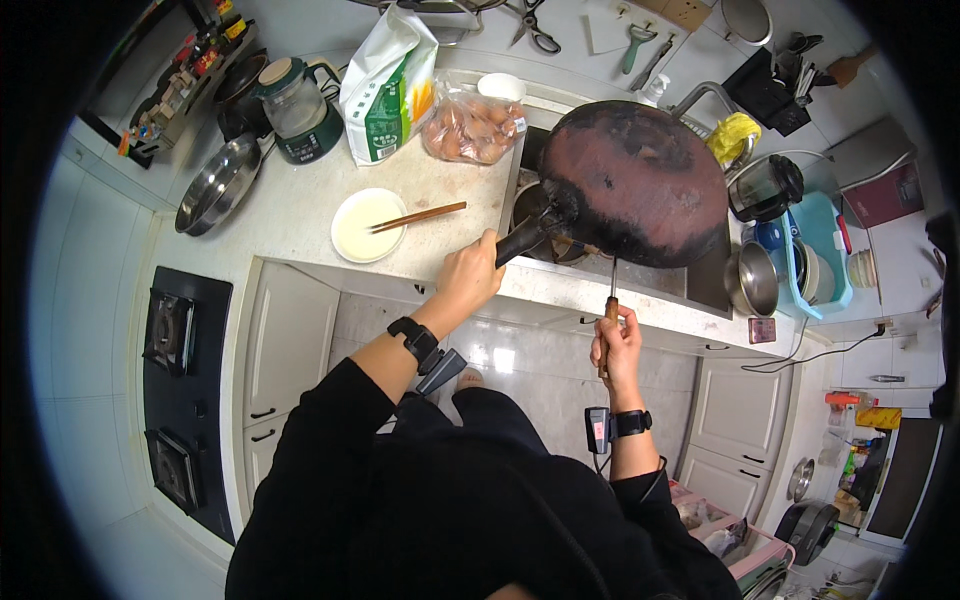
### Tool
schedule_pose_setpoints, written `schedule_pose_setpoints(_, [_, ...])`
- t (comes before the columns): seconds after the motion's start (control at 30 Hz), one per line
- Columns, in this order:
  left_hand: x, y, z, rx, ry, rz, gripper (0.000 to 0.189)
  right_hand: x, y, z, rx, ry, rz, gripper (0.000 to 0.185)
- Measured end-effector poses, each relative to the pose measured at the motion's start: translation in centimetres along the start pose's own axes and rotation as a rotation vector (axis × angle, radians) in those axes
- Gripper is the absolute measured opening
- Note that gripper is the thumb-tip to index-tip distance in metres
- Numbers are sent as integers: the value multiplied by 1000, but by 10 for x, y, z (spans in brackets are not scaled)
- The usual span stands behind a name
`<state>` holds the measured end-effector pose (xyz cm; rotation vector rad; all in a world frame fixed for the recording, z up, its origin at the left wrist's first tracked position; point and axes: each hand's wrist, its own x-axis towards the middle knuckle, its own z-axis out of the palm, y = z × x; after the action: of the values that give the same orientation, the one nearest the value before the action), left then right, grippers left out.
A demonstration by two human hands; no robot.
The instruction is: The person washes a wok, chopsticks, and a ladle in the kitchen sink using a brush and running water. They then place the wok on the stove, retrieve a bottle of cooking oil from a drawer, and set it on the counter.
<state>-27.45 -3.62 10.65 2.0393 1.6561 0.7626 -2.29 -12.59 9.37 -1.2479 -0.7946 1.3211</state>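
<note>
My left hand [470, 274] grips the black handle of a large blackened wok [637, 180], which is tilted over the sink [709, 281] with its underside towards me. My right hand [621, 346] is closed round the wooden handle of a metal-shafted utensil [610, 322]; its far end is hidden behind the wok. To the left on the worktop, a white bowl [352, 251] holds a pale liquid, with wooden chopsticks [427, 216] resting in it. Part of a pot [527, 206] shows in the sink below the wok handle.
Behind the bowl are a bag of eggs [476, 127], a white-and-green flour bag [386, 97], an electric kettle [300, 112] and a steel pan [219, 184]. At right are a steel pot [752, 277], a glass jug [761, 187], a blue dish basin [832, 262] and the faucet [709, 91].
</note>
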Motion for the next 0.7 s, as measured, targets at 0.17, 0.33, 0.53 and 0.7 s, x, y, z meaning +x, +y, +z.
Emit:
schedule_pose_setpoints(0.17, [-4, 11, 6, -98, -11, -40, 21, -3, -4, -1, 46, -1, -27, 21])
schedule_pose_setpoints(0.33, [-1, 19, 10, -252, -74, -99, 23, -6, -14, -3, 84, -23, -41, 22])
schedule_pose_setpoints(0.53, [-5, 36, 15, -470, -189, -98, 32, -9, -22, -2, 80, -19, -66, 22])
schedule_pose_setpoints(0.7, [-12, 46, 12, -1127, -488, -349, 16, -7, -36, 2, 110, -68, -29, 24])
